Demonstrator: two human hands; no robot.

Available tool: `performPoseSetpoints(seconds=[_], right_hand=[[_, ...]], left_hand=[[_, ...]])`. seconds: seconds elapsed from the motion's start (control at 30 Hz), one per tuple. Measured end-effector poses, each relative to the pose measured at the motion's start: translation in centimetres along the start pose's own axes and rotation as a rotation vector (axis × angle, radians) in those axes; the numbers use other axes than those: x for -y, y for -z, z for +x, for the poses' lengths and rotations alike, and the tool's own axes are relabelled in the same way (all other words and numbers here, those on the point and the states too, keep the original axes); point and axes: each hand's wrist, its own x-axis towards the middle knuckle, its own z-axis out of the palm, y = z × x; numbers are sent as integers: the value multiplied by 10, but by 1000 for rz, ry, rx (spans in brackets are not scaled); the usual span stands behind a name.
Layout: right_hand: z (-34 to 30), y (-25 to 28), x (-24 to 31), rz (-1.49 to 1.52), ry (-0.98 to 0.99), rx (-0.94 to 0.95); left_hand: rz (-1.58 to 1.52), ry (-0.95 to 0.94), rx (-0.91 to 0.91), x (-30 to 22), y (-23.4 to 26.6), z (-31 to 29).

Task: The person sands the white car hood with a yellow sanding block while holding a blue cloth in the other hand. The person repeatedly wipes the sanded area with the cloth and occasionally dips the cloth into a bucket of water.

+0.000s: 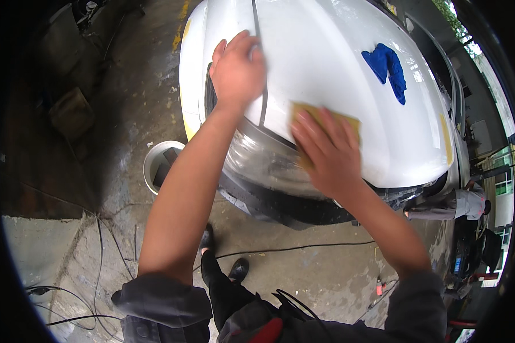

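Observation:
Under my right hand (323, 146), a yellow-brown sheet of sandpaper (349, 121) is pressed flat against the front corner of a white car hood (320, 63). The hand is slightly blurred, its fingers lying over the sheet. My left hand (238, 71) rests on the white fender (223, 23) and across the seam beside the hood, its fingers extended and holding nothing. Between and below the two hands is the dull, scuffed front bumper (269, 157), with a dark lower part. Farther right on the hood lies a crumpled blue cloth (388, 68).
A white bucket (149, 166) with dark pieces inside stands left of the car. Black cables (292, 249) run over the concrete floor, and a small red object (379, 287) lies at lower right. Another person (460, 204) is bent over beyond the car at right.

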Motion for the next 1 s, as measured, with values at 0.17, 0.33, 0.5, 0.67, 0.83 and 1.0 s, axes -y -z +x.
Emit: performPoseSetpoints(seconds=[0.17, 0.33, 0.5, 0.67, 0.83, 1.0], right_hand=[[-29, 15, -2, -101, -78, 71], [61, -1, 20, 97, -29, -7], [-13, 17, -11, -21, -132, 102], [58, -5, 11, 24, -90, 9], [20, 12, 2, 29, -76, 63], [16, 9, 7, -48, -40, 18]], left_hand=[[-74, 22, 32, -2, -6, -1], [-79, -2, 24, -3, -7, 1], [-52, 3, 15, 1, -4, 0], [-76, 16, 42, -7, -11, -2], [-57, 15, 24, 1, 1, 1], [-70, 38, 60, -7, -4, -4]])
